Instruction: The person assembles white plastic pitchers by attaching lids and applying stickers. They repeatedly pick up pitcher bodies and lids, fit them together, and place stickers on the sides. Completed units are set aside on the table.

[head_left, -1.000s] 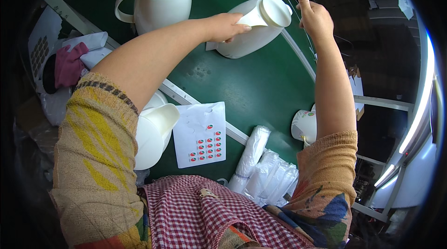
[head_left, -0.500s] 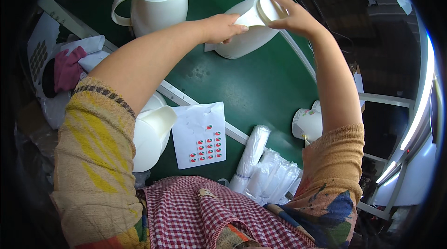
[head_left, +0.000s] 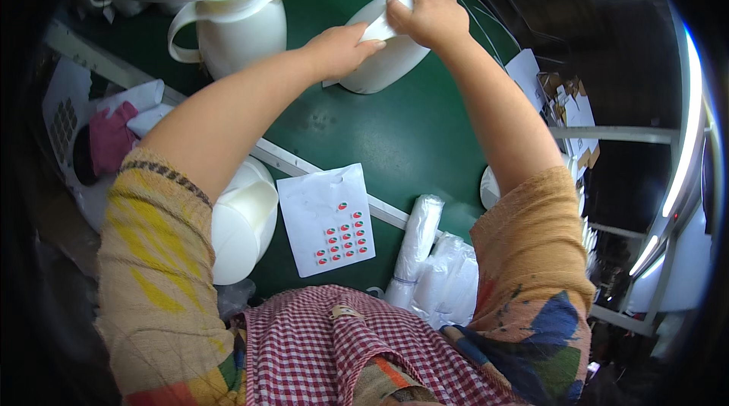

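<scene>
A white jug [head_left: 383, 68] stands tilted in view at the far side of the green table. My left hand [head_left: 340, 50] pinches it at the neck by the spout, thumb along the near side. Over the top, my right hand [head_left: 431, 14] is closed round the white lid [head_left: 400, 2], whose far part the fingers hide. To the left is a second white jug [head_left: 247, 37] with a handle and spout, its lid on. Another white jug [head_left: 243, 224] sits close to my left forearm, partly covered by the sleeve.
A white sheet [head_left: 311, 212] of small red and green stickers lies across the metal rail [head_left: 387, 212]. Beside it are rolled clear plastic bags [head_left: 419, 235]. A pink cloth [head_left: 114, 139] is at the left, and cardboard scraps [head_left: 573, 106] are beyond the table at the right.
My right hand has turned and wrapped over the lid, where before it held the lid's side with fingers stretched. My left hand stays at the neck. The whole view has shifted slightly.
</scene>
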`<action>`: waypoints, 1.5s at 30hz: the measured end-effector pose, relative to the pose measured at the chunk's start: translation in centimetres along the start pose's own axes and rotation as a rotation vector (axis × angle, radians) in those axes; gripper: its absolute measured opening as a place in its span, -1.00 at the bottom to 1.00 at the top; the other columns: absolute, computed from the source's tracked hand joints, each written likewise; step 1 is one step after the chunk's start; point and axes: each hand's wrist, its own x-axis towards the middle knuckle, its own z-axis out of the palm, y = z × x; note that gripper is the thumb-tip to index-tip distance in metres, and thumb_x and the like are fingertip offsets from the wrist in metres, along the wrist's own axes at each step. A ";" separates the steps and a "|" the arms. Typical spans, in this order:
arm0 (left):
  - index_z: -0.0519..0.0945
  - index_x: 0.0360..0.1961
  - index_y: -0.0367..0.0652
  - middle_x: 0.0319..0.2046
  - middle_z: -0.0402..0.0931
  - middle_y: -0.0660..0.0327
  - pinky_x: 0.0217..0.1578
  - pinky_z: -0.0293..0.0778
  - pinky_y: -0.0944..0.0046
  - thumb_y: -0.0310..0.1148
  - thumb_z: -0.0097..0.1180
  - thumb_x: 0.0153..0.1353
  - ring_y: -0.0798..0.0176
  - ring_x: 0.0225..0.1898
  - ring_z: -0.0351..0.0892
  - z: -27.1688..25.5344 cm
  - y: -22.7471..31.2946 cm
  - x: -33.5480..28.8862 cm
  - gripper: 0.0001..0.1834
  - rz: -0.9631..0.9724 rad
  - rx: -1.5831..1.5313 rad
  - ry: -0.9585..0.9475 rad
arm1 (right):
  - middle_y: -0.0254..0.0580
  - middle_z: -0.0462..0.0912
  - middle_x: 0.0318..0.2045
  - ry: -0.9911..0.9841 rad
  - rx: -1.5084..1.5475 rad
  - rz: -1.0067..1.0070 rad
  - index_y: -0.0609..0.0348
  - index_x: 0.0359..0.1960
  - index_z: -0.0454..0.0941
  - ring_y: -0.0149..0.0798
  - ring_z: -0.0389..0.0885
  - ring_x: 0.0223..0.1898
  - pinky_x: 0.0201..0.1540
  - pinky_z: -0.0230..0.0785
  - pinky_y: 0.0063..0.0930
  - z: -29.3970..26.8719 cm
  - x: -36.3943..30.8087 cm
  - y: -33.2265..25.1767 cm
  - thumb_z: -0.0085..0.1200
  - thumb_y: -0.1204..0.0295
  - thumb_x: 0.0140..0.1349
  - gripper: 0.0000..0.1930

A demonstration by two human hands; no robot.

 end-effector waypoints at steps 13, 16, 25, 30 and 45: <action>0.50 -0.12 -0.22 -0.43 0.59 0.16 -0.23 0.45 0.16 -0.09 -0.07 0.34 0.15 -0.38 0.59 1.7 2.3 -1.3 -0.62 -0.060 0.245 0.072 | -0.13 0.49 0.02 0.040 0.022 0.215 -0.13 0.11 0.48 0.02 0.46 0.05 -0.03 0.46 -0.11 -0.7 -1.9 -2.3 0.00 -0.07 0.12 -0.45; 0.50 -0.04 -0.27 -0.30 0.62 0.05 -0.12 0.47 0.14 -0.07 -0.04 0.32 0.05 -0.25 0.62 2.6 4.4 -2.9 -0.55 -0.107 0.271 -0.067 | -0.10 0.48 0.04 0.006 0.039 0.271 -0.06 0.07 0.51 0.04 0.43 0.08 -0.03 0.41 0.00 -1.5 -2.5 -2.9 0.02 -0.08 0.11 -0.44; 0.61 -0.34 -0.20 -0.35 0.62 0.13 -0.20 0.50 0.23 -0.22 0.17 0.18 0.22 -0.28 0.61 -11.1 7.6 -12.5 -0.77 0.336 0.204 0.385 | -0.08 0.57 -0.11 -0.056 -0.039 -0.140 0.10 -0.08 0.60 -0.05 0.51 0.01 0.01 0.35 -0.05 -6.5 -4.9 -4.7 0.01 -0.24 0.10 -0.35; 0.38 0.19 -0.21 -0.21 0.60 0.15 -0.13 0.47 0.32 -0.17 0.28 0.14 0.33 -0.19 0.54 -19.1 -8.4 -16.3 -0.36 0.038 0.454 0.869 | -0.12 0.53 0.06 0.029 0.454 -0.368 0.04 0.07 0.55 -0.02 0.46 0.12 0.11 0.37 -0.17 -9.3 0.3 -14.4 0.05 -0.22 0.09 -0.32; 0.30 0.30 -0.09 0.05 0.51 -0.07 0.06 0.42 0.12 -0.01 0.18 0.19 -0.04 0.03 0.56 -11.5 -8.9 -15.8 -0.28 0.178 -0.037 0.637 | 0.00 0.31 0.21 -0.415 0.563 -0.536 -0.28 0.30 0.31 0.07 0.31 0.23 0.24 0.28 -0.15 -4.9 4.6 -18.0 0.26 0.09 -0.19 -0.15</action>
